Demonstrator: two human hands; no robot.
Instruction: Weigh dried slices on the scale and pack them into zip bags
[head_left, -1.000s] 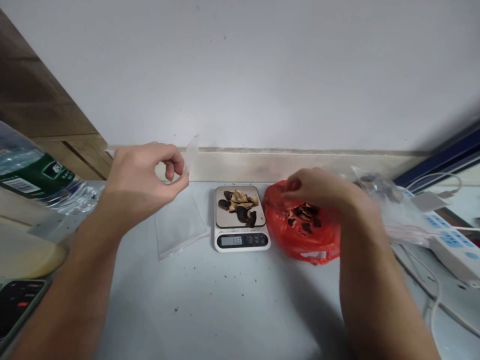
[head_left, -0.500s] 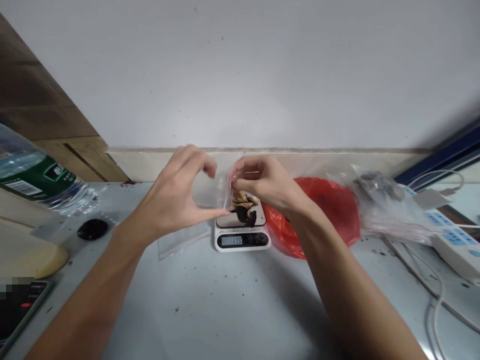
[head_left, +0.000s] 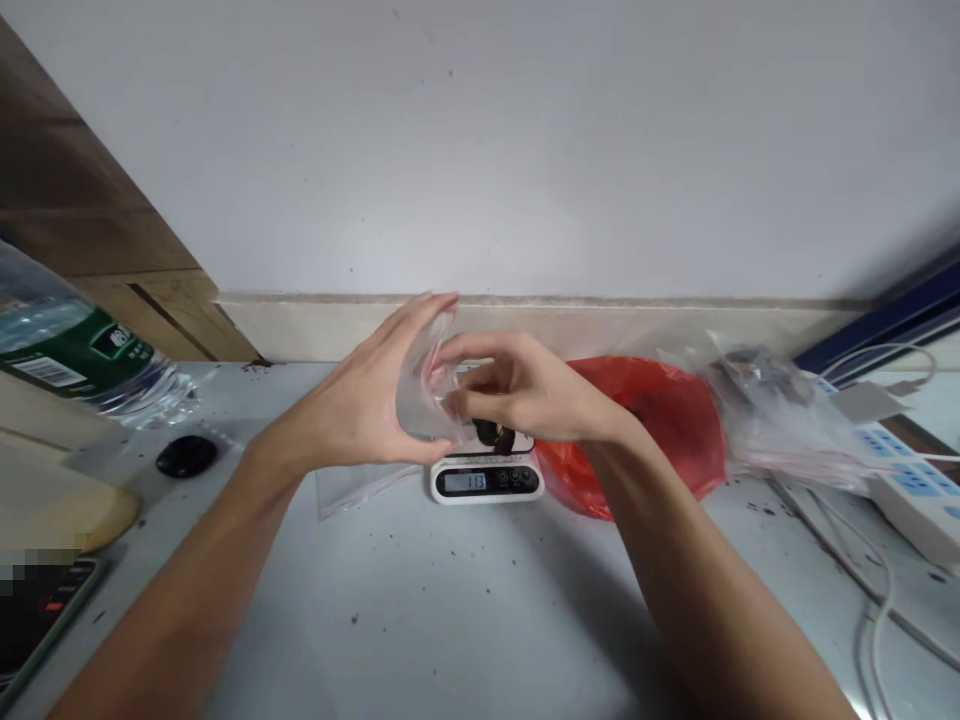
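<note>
A clear zip-lock bag [head_left: 421,400] with a pinkish edge is spread between my hands, above the scale. My left hand [head_left: 360,410] curves round it in a C shape, fingertips at its upper edge and thumb at its lower edge. Closed fingers of my right hand [head_left: 532,390] pinch the bag's right side; the fingertips are partly hidden. Below is a white digital scale [head_left: 532,484], its display seeming to read 113 or 11.3. Dark dried pieces [head_left: 495,437] lie on its pan, partly covered by my right hand. Another clear bag [head_left: 349,488] lies flat left of the scale.
Right of the scale sits a red plastic bag [head_left: 675,430]. Beyond it are a pile of clear bags [head_left: 787,430], a power strip [head_left: 919,500] and white cables. At left are a water bottle [head_left: 75,350], a black oval object [head_left: 187,456] and a phone-like device [head_left: 45,620].
My left hand has moved right and closed in on the bag's edges. The bag has opened wider and shifted left with my right hand, which now covers more of the dried pieces.
</note>
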